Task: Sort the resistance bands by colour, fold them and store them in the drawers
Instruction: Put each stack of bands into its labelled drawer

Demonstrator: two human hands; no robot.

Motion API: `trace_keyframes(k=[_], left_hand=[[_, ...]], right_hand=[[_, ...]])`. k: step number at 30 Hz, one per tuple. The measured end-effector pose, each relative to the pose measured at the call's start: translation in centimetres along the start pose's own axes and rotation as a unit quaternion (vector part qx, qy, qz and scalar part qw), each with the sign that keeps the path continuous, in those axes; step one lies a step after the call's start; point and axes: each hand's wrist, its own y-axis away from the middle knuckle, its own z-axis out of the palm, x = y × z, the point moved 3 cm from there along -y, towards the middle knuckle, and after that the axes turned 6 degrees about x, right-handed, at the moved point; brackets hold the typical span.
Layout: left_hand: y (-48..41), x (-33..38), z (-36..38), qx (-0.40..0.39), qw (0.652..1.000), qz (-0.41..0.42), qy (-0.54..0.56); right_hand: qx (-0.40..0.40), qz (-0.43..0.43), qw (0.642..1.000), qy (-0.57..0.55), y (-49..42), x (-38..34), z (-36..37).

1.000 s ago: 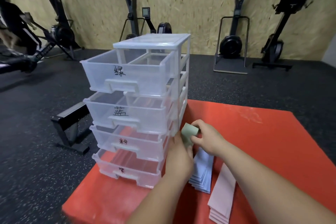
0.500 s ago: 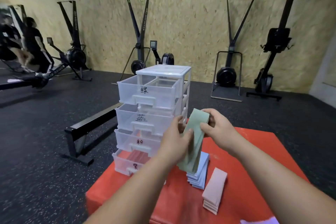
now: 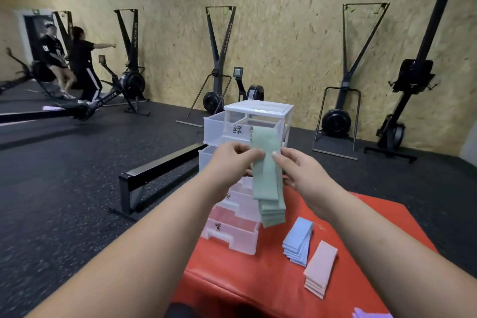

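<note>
I have both forearms stretched forward, left hand and right hand raised side by side, fingers pinching the green bands, whose tails hang below them. Behind the fingers, the top drawer reads 绿, the bottom drawer 紫.

Behind grip: second drawer front of drawer unit hidden by left hand, right hand and green bands (its label out of sight). Just below grip: third drawer label half covered by left wrist. Far below-right of grip: purple bands cut off by bottom edge. Far left of grip: two people blurred.
</note>
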Motion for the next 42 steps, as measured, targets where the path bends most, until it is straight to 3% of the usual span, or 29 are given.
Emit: trace_keyframes(k=[3,7,11,15,22,29,31,35,37,40,42], left_hand=[[-0.5,0.5,-1.1,0.024,0.997,-0.008,0.067],[-2.6,0.7,-1.9,-0.008,0.995,-0.004,0.104],[-5.9,0.4,-3.5,-0.016,0.999,0.028,0.036],[-9.9,-1.6,-6.6,0.093,0.981,0.084,-0.148],[-16.0,-5.2,-9.2,0.17,0.926,0.122,-0.313],[-18.6,-7.8,-8.8,0.21,0.924,0.142,-0.287],[-18.7,-8.0,-8.7,0.218,0.925,0.147,-0.273],[-18.6,-8.3,-8.5,0.221,0.926,0.159,-0.26],[-18.6,-8.6,-8.5,0.221,0.927,0.161,-0.256],[-18.5,-8.8,-8.4,0.222,0.927,0.159,-0.258],[-18.4,-8.8,-8.3,0.223,0.925,0.162,-0.26]], right_hand=[[-0.003,-0.002,1.0,0.015,-0.5,-0.3,1.4],[0.046,-0.008,0.999,0.027,-2.9,-2.2,1.9],[0.066,0.006,0.993,0.102,-6.7,-4.9,1.2],[0.046,0.025,0.974,0.222,-11.9,-7.9,0.1],[-0.007,0.033,0.901,0.432,-21.5,-9.4,0.6],[-0.084,0.031,0.818,0.568,-27.8,-7.1,3.8],[-0.111,0.031,0.82,0.561,-28.4,-6.4,4.7],[-0.089,0.076,0.894,0.432,-29.5,-4.1,4.3],[-0.105,0.135,0.903,0.394,-29.6,-2.0,4.0],[-0.184,0.179,0.851,0.459,-28.9,0.7,4.2],[-0.195,0.142,0.799,0.551,-28.8,0.9,4.4]])
